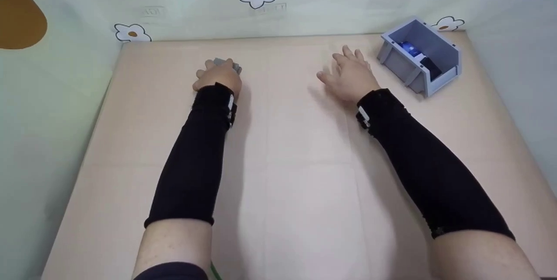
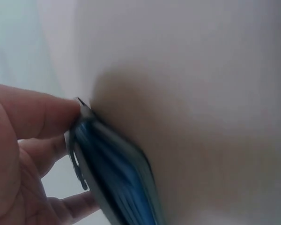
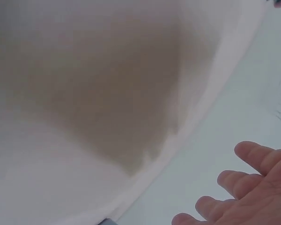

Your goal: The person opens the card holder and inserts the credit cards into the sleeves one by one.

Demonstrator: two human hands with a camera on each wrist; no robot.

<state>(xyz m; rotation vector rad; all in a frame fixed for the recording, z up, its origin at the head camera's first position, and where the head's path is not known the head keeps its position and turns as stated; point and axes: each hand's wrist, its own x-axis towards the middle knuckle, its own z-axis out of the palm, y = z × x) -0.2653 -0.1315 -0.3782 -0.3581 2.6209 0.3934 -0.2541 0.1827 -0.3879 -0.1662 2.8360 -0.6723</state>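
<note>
Toward the far left of the table, my left hand (image 1: 221,78) holds a small flat grey wallet-like case (image 2: 119,176). The left wrist view shows thumb and fingers pinching its edge, with blue layers inside and a thin loop at its side. From the head view most of the case is hidden under the hand. My right hand (image 1: 350,78) hovers over the table's far right part with its fingers spread, holding nothing. Its fingers (image 3: 248,157) also look loose and apart in the right wrist view.
A grey-blue open-front storage bin (image 1: 398,66) stands at the far right corner, right of my right hand. Inside lie a blue item (image 1: 409,48) and a black piece (image 1: 431,68). A flower-patterned cloth wall (image 1: 304,14) rises behind the light table (image 1: 304,210).
</note>
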